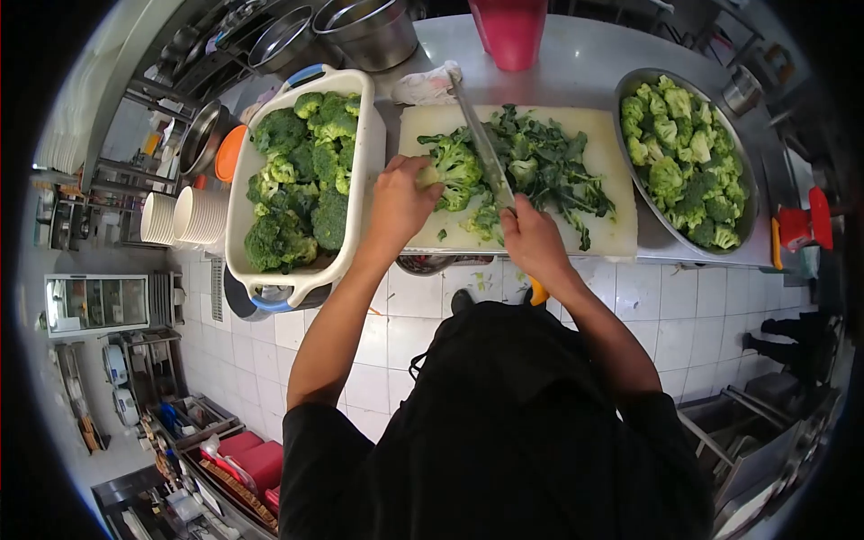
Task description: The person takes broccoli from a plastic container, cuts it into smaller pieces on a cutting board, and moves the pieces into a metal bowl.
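Observation:
My left hand (405, 200) is closed round the pale stem of a broccoli head (454, 171), whose florets face right on the white cutting board (621, 236). In my right hand (531, 232) is a large knife (483, 142), its blade pointing up and away from me, just right of that head. Its yellow handle end shows below my fist. Cut leaves and stems (549, 162) lie right of the blade. Several whole broccoli heads (279, 238) fill a white tub (367, 135) at the left. Cut florets (670, 180) fill a metal bowl (752, 202) at the right.
A crumpled cloth (427, 85) and a red container (510, 31) stand behind the board. Metal pots (364, 34) are at the back left. Stacked white containers (200, 216) sit left of the tub. A red tool (804, 220) lies at the right edge. Another person's legs (785, 337) show far right.

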